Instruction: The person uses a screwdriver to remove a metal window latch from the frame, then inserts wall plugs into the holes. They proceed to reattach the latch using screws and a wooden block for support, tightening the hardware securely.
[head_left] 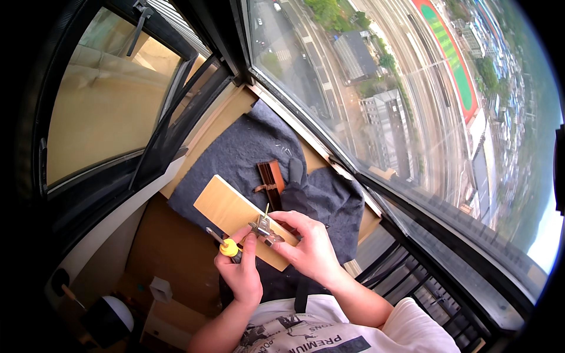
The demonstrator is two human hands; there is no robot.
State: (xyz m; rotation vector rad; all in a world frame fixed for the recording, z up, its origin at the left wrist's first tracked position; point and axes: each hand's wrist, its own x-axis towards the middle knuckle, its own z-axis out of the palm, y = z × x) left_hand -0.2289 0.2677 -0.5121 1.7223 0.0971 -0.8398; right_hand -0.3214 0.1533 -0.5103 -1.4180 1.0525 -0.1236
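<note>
The left hand's (242,273) grip is curled round a yellow-and-black screwdriver (229,247); the right hand's (311,246) grip pinches a metal hinge (263,226). The hinge is over a wooden board (222,206) on grey cloth (232,147).

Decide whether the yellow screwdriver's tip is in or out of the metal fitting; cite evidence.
Out: the screwdriver, held in the left hand, points its bare tip away from the metal fitting.

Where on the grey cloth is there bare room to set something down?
Between the brown case and the wooden board, the grey cloth lies bare. The board's left end is bare too. Crowded: around the left hand, right hand, screwdriver and metal fitting.
</note>
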